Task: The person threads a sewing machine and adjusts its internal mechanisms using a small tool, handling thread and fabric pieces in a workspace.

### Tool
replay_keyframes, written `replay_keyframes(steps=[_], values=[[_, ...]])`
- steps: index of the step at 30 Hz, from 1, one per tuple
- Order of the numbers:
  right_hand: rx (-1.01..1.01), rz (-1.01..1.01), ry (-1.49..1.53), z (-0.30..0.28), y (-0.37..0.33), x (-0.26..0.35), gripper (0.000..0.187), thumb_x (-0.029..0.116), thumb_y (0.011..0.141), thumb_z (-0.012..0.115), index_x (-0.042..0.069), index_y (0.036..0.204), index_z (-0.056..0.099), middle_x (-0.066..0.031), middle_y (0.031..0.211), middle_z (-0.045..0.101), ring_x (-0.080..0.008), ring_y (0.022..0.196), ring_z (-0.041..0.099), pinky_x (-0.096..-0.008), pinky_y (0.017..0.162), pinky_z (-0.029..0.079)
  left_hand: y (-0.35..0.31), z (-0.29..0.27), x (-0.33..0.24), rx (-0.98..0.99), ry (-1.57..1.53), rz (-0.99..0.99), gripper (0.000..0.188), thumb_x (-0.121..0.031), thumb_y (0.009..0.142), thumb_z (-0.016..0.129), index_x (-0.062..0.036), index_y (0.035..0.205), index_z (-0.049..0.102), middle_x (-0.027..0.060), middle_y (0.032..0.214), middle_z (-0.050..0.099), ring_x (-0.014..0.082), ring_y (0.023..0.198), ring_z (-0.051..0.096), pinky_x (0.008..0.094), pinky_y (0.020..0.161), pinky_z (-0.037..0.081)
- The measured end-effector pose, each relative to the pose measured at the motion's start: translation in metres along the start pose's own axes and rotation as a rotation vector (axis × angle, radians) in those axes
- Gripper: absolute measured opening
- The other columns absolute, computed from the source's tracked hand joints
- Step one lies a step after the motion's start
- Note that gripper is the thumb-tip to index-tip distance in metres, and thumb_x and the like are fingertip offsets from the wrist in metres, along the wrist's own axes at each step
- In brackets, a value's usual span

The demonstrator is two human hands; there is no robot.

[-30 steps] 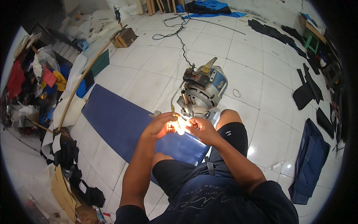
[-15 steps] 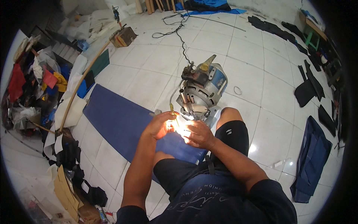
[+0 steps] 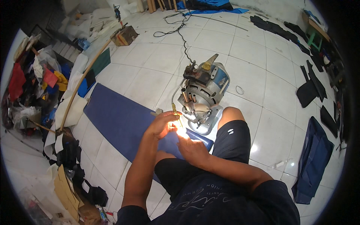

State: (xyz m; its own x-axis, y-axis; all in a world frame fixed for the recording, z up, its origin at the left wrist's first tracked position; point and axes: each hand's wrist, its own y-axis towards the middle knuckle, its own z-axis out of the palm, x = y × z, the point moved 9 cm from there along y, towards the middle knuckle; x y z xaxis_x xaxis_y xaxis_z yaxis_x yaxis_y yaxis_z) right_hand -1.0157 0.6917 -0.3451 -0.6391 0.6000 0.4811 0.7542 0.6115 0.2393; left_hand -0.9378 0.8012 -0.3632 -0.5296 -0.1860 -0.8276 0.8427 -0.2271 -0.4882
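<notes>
My left hand [image 3: 164, 125] is closed round a small lamp [image 3: 174, 109] with a yellowish body and a thin cable. Its glare washes out the fingertips. My right hand [image 3: 194, 150] meets it from the right with fingers bent together at the bright spot; anything they hold is lost in the light. Just beyond my hands stands an electric machine [image 3: 204, 88] with a grey and blue motor housing, metal tubes and a flat foot on the floor. The lamp's cable runs up to it. Under my hands lies a long dark blue sheet [image 3: 116, 120], partly rolled near the machine.
Scraps and bags [image 3: 45, 82] are piled along the left, beside a long curved strip [image 3: 80, 84]. A black power cord [image 3: 183, 41] trails from the machine to the back. Folded blue material [image 3: 313, 161] and black cut pieces [image 3: 311, 88] lie at right.
My right hand has moved down and slightly left, away from the machine's foot, which now shows more. My left hand with the lamp has barely shifted.
</notes>
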Motion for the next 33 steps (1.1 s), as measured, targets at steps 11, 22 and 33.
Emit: replay_keyframes(steps=[11, 22, 33], values=[[0.087, -0.07, 0.034, -0.085, 0.041, 0.018, 0.014, 0.016, 0.086, 0.057, 0.003, 0.081, 0.062, -0.0144, 0.074, 0.067, -0.0303, 0.063, 0.067, -0.0445, 0.056, 0.053, -0.002, -0.001, -0.003, -0.044, 0.047, -0.036, 0.028, -0.018, 0.09, 0.063, -0.0014, 0.113, 0.062, 0.0059, 0.102, 0.063, 0.016, 0.092, 0.06, 0.0307, 0.075, 0.048], [0.206, -0.323, 0.057, -0.075, 0.068, -0.002, 0.014, 0.018, 0.09, 0.056, 0.007, 0.098, 0.06, -0.0097, 0.087, 0.065, -0.0272, 0.084, 0.065, -0.0415, 0.069, 0.051, -0.001, -0.006, -0.006, -0.057, 0.081, -0.042, 0.026, -0.024, 0.087, 0.066, -0.0067, 0.106, 0.066, 0.0034, 0.099, 0.063, 0.0139, 0.087, 0.057, 0.0304, 0.071, 0.046], [-0.066, -0.023, 0.662, -0.05, 0.026, -0.064, 0.022, 0.018, 0.091, 0.063, 0.002, 0.105, 0.059, -0.0094, 0.092, 0.064, -0.0199, 0.08, 0.064, -0.0304, 0.059, 0.052, 0.002, 0.004, 0.002, -0.073, 0.103, -0.051, 0.025, -0.026, 0.087, 0.065, -0.0095, 0.107, 0.065, 0.0007, 0.098, 0.063, 0.0121, 0.087, 0.056, 0.0286, 0.07, 0.044]])
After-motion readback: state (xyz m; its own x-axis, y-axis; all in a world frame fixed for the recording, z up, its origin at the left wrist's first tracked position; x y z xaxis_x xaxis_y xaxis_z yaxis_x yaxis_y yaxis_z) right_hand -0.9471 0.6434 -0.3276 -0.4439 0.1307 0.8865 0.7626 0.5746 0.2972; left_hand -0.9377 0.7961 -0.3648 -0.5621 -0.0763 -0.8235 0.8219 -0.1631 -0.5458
